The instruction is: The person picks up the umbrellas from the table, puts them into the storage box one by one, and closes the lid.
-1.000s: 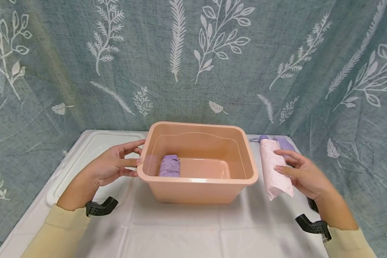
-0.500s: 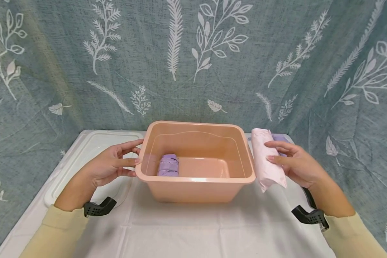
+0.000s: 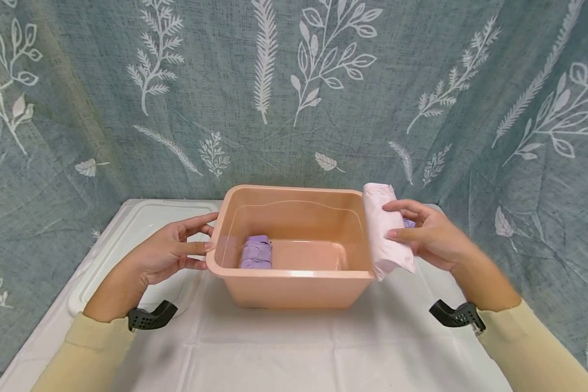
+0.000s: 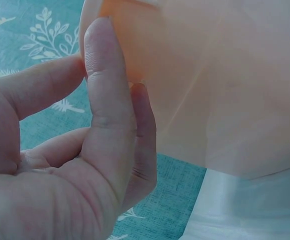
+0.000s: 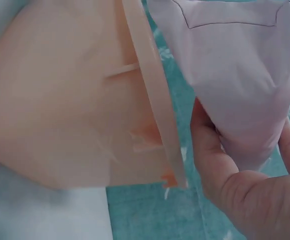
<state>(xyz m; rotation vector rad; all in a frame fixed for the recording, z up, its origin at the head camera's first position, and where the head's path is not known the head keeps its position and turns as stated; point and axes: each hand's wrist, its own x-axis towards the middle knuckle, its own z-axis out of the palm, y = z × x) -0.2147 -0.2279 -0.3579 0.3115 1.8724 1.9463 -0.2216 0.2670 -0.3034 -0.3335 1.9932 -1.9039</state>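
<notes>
An open peach plastic bin point(image 3: 294, 291) stands mid-table. My left hand point(image 3: 171, 250) holds its left rim, the thumb and fingertips against the edge; in the left wrist view the fingers point(image 4: 107, 85) touch the rim. My right hand point(image 3: 431, 234) grips a long, soft pale pink fabric pouch point(image 3: 384, 223) from its right side, thumb on the near face. The pouch is raised at the bin's right rim and hides part of it. In the right wrist view its stitched end point(image 5: 235, 55) faces up. A purple wrapped bundle point(image 3: 257, 253) lies inside the bin at the left.
A pale lid point(image 3: 149, 215) lies flat on the white tablecloth point(image 3: 269, 354) at left, partly behind my left arm. Something purple point(image 3: 409, 223) shows behind the pouch, mostly hidden. A patterned green-blue curtain point(image 3: 255, 147) closes off the back and sides.
My right hand has carried the pink pouch left and slightly up, from beside the bin to its right rim. My left hand stays on the left rim.
</notes>
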